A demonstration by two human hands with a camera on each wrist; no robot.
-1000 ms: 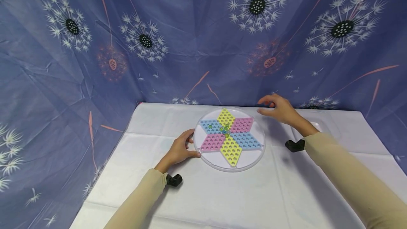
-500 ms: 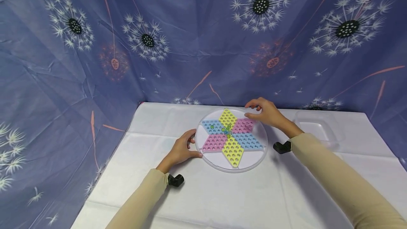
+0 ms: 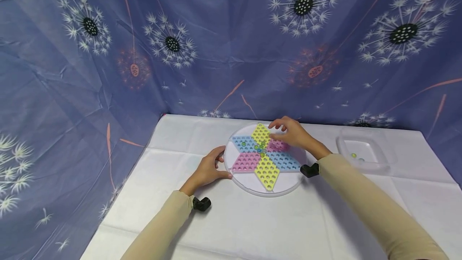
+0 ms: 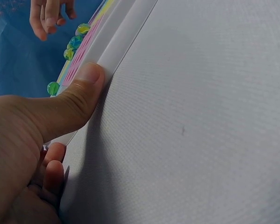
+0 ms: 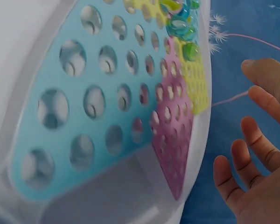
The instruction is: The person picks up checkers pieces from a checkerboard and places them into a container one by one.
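Observation:
A round Chinese checkers board (image 3: pixel 245 181) with a yellow, pink and blue six-pointed star lies on the table. My left hand (image 3: pixel 209 167) holds its left edge; in the left wrist view the thumb (image 4: pixel 79 93) presses on the white rim. Several glass marbles (image 3: pixel 262 155) cluster at the star's centre, and a lone green marble (image 3: pixel 243 144) sits in the left blue point. My right hand (image 3: pixel 292 133) is over the board's back right, near the yellow and pink points. Its fingers (image 5: pixel 254 135) are loosely bent and apart, with nothing visible between them.
To the right of the board stands a clear plastic tray (image 3: pixel 379 155) with a yellowish marble (image 3: pixel 353 155) and a pale one (image 3: pixel 361 159) in it. A white cloth (image 3: pixel 274 224) covers the table. Behind it hangs a blue dandelion-print curtain (image 3: pixel 223 51).
My right hand has moved left and slightly forward, from beyond the board's right edge to over the board. The tray behind it has come into view. My left hand keeps its hold.

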